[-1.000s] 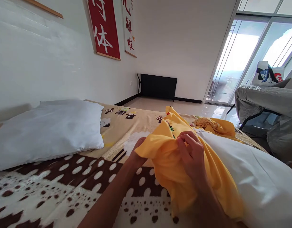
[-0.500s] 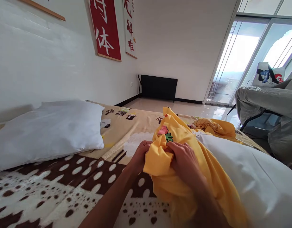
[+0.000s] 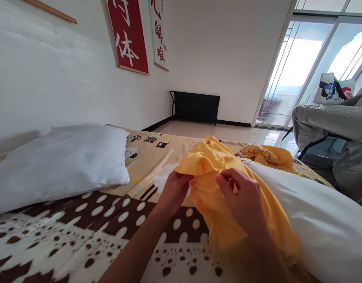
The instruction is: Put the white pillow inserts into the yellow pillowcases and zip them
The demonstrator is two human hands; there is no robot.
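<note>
A yellow cloth (image 3: 210, 196) lies bunched over the bed, partly against a white pillow (image 3: 310, 204) at the right. My left hand (image 3: 176, 188) is closed on the cloth's left edge, thumb and fingers pinching it. Over the cloth's middle is my right hand (image 3: 241, 192), its fingers curled and thumb bent inward; whether fabric is between the fingertips is hard to make out. The lower part of the cloth passes beneath my right forearm.
Another white pillow (image 3: 66, 161) rests at the left on the patterned blanket (image 3: 95, 236). Crumpled yellow fabric (image 3: 263, 155) lies at the bed's far right. Beyond stand a black panel (image 3: 195, 107) and a plastic-covered table (image 3: 325, 114).
My right hand has moved right and its grip looks looser. My left hand's edge of the cloth is lifted and spread, and the printed patch is now folded out of sight.
</note>
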